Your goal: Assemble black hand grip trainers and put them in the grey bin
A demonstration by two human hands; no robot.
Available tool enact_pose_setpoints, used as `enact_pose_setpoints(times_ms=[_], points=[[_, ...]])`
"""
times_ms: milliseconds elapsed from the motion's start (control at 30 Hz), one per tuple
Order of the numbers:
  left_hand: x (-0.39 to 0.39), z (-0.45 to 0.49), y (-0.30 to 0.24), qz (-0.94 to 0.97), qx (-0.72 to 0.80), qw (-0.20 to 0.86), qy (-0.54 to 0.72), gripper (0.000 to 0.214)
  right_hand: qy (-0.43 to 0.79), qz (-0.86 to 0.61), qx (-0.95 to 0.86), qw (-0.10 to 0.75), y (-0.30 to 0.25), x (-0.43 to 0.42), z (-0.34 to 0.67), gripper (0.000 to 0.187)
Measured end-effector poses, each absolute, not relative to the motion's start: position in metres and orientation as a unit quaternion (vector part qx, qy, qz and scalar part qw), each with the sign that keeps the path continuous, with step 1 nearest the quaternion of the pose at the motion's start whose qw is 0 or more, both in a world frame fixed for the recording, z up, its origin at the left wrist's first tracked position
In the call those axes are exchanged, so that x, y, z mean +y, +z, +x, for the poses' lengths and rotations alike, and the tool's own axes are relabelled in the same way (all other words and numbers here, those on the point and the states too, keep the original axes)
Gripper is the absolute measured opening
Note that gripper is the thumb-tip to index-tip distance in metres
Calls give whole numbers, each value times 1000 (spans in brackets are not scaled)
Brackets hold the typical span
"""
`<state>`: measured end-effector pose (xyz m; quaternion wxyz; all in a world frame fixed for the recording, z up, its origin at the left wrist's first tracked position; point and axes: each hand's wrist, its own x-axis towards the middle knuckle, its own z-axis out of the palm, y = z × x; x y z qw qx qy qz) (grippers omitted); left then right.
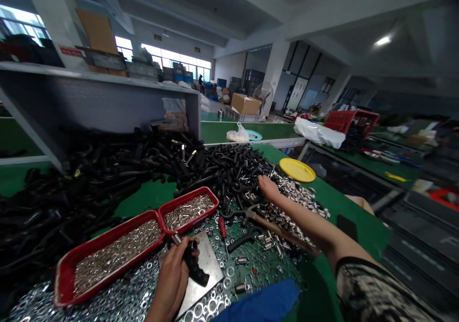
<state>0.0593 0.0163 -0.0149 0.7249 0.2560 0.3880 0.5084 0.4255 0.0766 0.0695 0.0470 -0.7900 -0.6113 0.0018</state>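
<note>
My left hand [172, 273] is closed around a black handle-like part [196, 268] with a ribbed grip, over a flat metal plate [210, 257]. A silvery threaded piece [176, 238] shows at its fingertips. My right hand [268, 187] reaches out to the far side of the table, at the border between a heap of black curved parts [229, 166] and a spread of small metal cylinders [296, 193]. Its fingers point down among the parts, so what they touch is hidden. Between my hands lie a hammer [276, 226], a red-handled screwdriver [222, 227] and a black hook-shaped part [244, 240].
Two red trays [107, 231] of small metal pins stand on the left. Metal rings [211, 307] cover the near table. A yellow lid [297, 169] lies at the back right, a dark flat object [347, 227] near the right edge. A grey shelf [143, 104] rises behind.
</note>
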Motion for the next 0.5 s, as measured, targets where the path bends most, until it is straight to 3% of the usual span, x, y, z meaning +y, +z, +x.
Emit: enact_pose_setpoints(times_ms=[167,200,267,333,500], points=[[19,59,6,275,462,683,495,46,114,-681,-706,157,64,22,340,26],[20,60,10,293,473,673,487,44,156,-645,-726,182,57,11,320,26],[21,63,16,331,487,654,476,39,310,-542,-715,315,44,-8,287,25],[22,63,20,362,499,629,473,34,395,-486,-688,367,35,-16,265,25],[22,51,27,415,532,579,457,34,446,-452,-682,362,33,-12,245,29]])
